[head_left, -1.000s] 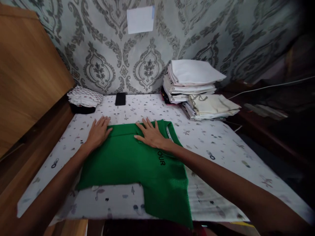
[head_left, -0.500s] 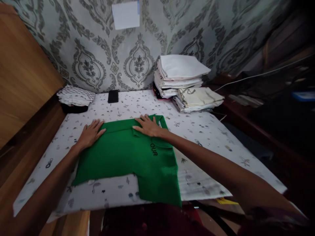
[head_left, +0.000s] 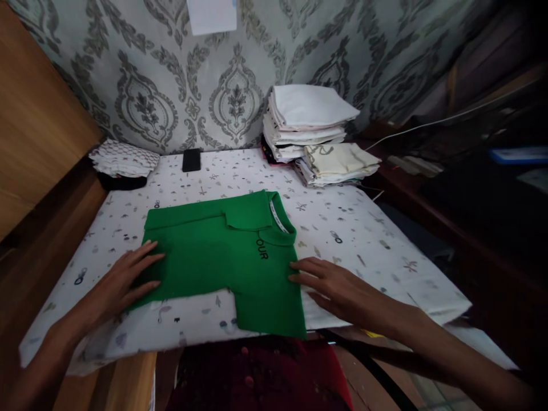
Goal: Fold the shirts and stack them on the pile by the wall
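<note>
Damask wallpaper (head_left: 149, 85) backs a table (head_left: 363, 240) under a white printed cover, where a folded green polo shirt (head_left: 214, 257) lies flat near the front edge, the left hand (head_left: 124, 282) and right hand (head_left: 342, 288) loosely spread, gripping nothing, fingertips touching its side edges, with folded white cloths (head_left: 306, 123) stacked behind.

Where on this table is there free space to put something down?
Bare cover lies right of the green shirt, before the folded stacks, and between shirt and phone. Both back corners are crowded. Beside the shirt: left hand, right hand.
</note>
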Motion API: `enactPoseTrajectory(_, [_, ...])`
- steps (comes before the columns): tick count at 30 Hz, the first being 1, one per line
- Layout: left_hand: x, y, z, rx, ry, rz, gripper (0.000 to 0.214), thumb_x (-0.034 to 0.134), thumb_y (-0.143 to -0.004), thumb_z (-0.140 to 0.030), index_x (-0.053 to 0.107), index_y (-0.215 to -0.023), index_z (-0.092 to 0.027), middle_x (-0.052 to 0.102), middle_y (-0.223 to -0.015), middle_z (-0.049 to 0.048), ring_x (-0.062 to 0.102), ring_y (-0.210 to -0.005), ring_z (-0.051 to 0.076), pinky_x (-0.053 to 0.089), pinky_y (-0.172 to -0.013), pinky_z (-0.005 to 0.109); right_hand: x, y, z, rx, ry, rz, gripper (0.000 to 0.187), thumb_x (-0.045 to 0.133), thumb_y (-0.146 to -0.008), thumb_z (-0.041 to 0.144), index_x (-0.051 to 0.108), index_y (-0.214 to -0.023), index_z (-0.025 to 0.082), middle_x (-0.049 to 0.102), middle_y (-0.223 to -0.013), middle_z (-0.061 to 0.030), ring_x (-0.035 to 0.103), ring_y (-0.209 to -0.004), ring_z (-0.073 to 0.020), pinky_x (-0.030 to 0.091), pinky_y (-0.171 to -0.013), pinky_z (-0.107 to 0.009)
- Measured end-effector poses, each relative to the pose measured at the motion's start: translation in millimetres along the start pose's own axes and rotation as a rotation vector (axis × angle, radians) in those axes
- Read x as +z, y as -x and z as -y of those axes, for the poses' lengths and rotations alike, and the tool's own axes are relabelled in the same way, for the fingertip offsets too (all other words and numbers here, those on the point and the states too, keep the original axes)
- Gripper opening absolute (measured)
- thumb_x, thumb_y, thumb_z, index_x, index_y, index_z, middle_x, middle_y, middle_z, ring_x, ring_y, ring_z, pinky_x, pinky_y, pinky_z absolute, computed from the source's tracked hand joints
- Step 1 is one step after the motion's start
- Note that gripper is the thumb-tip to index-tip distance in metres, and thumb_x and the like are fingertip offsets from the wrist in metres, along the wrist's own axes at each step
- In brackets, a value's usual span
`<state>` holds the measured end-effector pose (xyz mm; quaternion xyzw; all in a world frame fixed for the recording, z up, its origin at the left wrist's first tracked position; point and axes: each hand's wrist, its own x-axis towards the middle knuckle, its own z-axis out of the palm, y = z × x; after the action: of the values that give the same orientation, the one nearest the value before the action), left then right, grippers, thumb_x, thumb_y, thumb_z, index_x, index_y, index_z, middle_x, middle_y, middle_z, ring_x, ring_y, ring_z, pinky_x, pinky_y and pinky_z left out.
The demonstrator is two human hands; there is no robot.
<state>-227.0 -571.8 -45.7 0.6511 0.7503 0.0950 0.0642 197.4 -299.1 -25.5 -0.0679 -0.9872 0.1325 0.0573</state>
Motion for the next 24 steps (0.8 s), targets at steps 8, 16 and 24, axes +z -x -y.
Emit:
enactPoseTrajectory(8, [14.8, 15.2, -28.0, 0.14, -0.076, -0.026, 0.049, 0.049, -0.095, -0.053, 0.057, -0.14, -0.035, 0.046, -0.156, 0.0052, 0.042, -0.144, 0.034, 0.033, -0.118, 0.061, 12.3, -16.2, 23.1, -0.162, 0.066, -0.003, 0.034, 0.052, -0.094, 0.014, 0.068, -0.123, 0.024, 0.064, -0.136, -0.012, 0.057, -0.127, -0.0266, 0.05, -0.102, -0.047])
enactPoseTrajectory(16, [36.2, -19.7, -165.5, 0.433, -0.021, -0.066, 0.046, 0.049, -0.097, -0.052, 0.055, -0.137, -0.031, 0.059, -0.144, 0.0066, 0.054, -0.134, 0.025, 0.042, -0.114, 0.051, 25.9, -19.3, 11.9, -0.169, -0.12, -0.077, 0.024, 0.049, -0.098, 0.017, 0.071, -0.108, 0.019, 0.069, -0.125, -0.0133, 0.061, -0.117, -0.0235, 0.053, -0.096, -0.044])
enactPoseTrajectory(24, [59.7, -55.1, -251.2, 0.319, -0.147, -0.199, 0.033, 0.06, -0.092, -0.032, 0.064, -0.122, -0.018, 0.07, -0.119, 0.0124, 0.065, -0.105, 0.03, 0.052, -0.095, 0.05, 14.8, -26.6, 14.8, 0.083, -0.613, -0.214, 0.02, 0.051, -0.1, 0.026, 0.068, -0.11, 0.021, 0.072, -0.109, -0.0082, 0.067, -0.105, -0.0177, 0.055, -0.091, -0.036])
